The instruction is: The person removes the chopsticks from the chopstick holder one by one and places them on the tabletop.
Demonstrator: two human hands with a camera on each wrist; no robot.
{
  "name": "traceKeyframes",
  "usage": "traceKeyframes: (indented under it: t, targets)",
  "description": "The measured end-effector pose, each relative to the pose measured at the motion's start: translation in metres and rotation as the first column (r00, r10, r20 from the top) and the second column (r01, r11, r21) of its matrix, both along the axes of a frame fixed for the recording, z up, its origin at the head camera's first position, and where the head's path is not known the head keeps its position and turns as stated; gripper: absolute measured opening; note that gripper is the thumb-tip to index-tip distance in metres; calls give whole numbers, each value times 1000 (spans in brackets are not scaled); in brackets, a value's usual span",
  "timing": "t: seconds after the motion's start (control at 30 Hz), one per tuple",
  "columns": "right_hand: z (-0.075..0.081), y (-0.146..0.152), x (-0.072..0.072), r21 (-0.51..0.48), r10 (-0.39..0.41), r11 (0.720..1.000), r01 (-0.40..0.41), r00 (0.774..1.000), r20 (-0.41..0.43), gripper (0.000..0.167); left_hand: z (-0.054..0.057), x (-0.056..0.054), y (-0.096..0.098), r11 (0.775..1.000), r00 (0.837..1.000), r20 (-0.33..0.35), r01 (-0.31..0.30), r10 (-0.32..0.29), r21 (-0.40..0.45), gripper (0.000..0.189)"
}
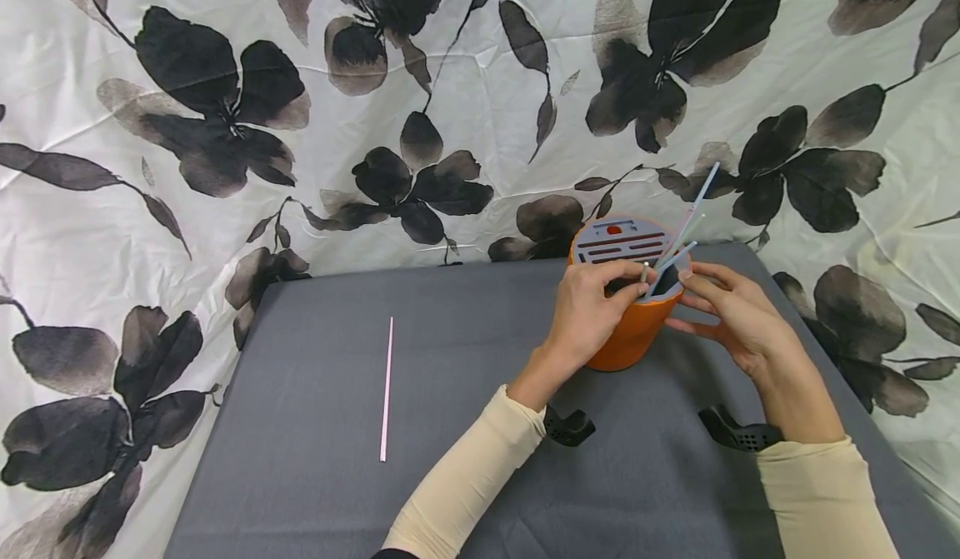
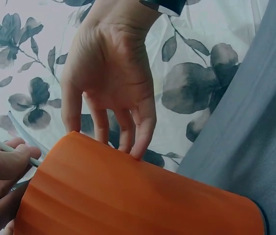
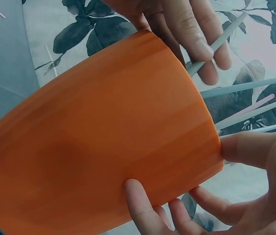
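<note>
An orange holder (image 1: 626,338) stands near the table's far right edge, with a slotted grey top (image 1: 622,241) and an opening on its near right side. Slim straws (image 1: 693,209), pale blue, greenish and pink, lean out of the opening. Thumb and fingers of my left hand (image 1: 588,309) pinch a pale straw (image 3: 228,35) at the rim; the straw's lower end is hidden inside. My right hand (image 1: 750,326) is on the opposite side, its fingertips touching the holder's wall and rim with fingers spread.
A single pink straw (image 1: 386,392) lies on the grey tabletop (image 1: 322,501) to the left. Behind the table hangs a white cloth (image 1: 525,151) with dark flowers. Black wrist mounts (image 1: 738,431) project from below both wrists.
</note>
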State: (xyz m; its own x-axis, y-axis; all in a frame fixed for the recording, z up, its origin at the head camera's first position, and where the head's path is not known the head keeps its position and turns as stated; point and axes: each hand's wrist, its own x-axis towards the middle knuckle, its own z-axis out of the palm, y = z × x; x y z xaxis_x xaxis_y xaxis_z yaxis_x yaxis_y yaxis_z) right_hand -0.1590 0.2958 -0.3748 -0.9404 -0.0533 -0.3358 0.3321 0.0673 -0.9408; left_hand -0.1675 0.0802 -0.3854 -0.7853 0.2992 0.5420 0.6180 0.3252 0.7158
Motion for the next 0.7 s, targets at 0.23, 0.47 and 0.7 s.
traceKeyframes:
  t: [0.23,0.47,0.7]
  targets:
    - [0,1,-1,10,-9,1000,8,1000,3,90,4,0,-2,992,995,58,77,-83,98,21]
    - [1,1,-3,0,-8,1000,8,1000,14,87,15,0,-8,921,963,69,225,-259,317,23]
    - [0,1,-4,3,-9,1000,9,1000,6,88,28,1,-11,857,952,-25,286,-306,429,25]
